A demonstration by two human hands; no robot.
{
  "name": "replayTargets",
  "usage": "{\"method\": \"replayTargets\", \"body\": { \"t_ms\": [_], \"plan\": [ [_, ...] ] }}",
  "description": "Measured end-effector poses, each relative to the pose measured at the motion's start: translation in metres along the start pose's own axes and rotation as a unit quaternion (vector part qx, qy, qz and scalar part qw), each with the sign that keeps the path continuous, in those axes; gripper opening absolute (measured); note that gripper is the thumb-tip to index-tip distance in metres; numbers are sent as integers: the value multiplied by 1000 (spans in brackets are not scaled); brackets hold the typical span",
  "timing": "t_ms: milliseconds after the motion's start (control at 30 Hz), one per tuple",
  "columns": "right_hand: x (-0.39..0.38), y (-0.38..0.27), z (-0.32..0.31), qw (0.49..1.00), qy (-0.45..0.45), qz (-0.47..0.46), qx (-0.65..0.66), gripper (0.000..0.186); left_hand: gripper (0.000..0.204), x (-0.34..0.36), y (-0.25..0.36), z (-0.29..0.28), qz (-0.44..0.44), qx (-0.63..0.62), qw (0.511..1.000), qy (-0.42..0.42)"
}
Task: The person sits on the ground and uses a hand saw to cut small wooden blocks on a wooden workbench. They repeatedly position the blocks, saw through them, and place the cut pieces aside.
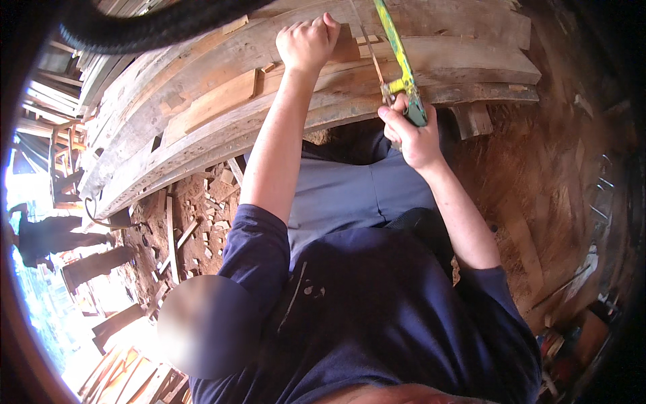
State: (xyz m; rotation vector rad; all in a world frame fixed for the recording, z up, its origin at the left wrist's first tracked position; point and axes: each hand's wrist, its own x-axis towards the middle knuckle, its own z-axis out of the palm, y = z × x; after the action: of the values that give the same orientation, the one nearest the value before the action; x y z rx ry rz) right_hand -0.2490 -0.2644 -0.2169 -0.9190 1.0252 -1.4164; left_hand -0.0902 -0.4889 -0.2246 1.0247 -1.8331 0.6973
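Observation:
My left hand [306,44] is closed and rests over a short brown wooden block [347,44] on the plank bench. The fingers' far side is hidden, but the block juts out to the right of the fist. In my right hand [415,135] is a hacksaw [402,57] with a worn yellow-green frame, gripped by its green handle. The thin blade runs along the frame's left side, just right of the block. Both saw and blade pass out of view at the top edge, so whether the teeth touch wood cannot be told.
Weathered planks [464,64] form the bench across the front. A loose flat board [212,106] lies on it at left. Small wood offcuts [215,215] litter the brown ground below. A dark, person-like shape [47,236] stands far left in glare. A black curved tube [155,30] crosses the upper left.

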Motion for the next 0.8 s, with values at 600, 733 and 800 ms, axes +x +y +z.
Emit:
{"method": "replayTargets", "body": {
  "t_ms": [600, 733, 800],
  "plan": [
    [53, 8, 23, 998, 47, 33, 37, 31, 51, 8, 15, 9, -25, 53, 998, 9],
    [52, 10, 14, 998, 40, 29, -28, 32, 51, 6, 14, 11, -21, 49, 999, -1],
    [47, 10, 8, 996, 42, 49, -57, 32, 52, 6, 13, 13, -29, 69, 997, -24]
  ]
}}
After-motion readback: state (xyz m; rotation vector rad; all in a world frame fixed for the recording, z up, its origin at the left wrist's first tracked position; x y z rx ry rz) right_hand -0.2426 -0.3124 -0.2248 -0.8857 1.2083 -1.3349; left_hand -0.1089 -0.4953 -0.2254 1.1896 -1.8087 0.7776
